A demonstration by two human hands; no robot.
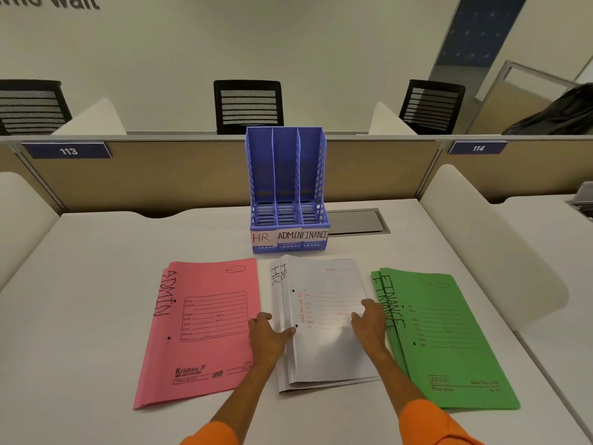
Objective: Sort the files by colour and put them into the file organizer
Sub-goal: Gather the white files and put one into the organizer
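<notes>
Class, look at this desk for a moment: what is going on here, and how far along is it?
A person in orange sleeves has both hands on the white HR files in the middle of the desk: the left hand at their left edge, the right hand at their right edge. Pink ADMIN files lie to the left, green FINANCE files to the right. The blue file organizer behind them, labelled HR, ADMIN and FINANCE, is still empty: sorted, not yet filed.

Blue file organizer, upright, 3 empty slots labelled HR, ADMIN, FINANCE. In front, flat in a row: pink files marked ADMIN at left, white files marked HR in middle, green files marked FINANCE at right.
</notes>
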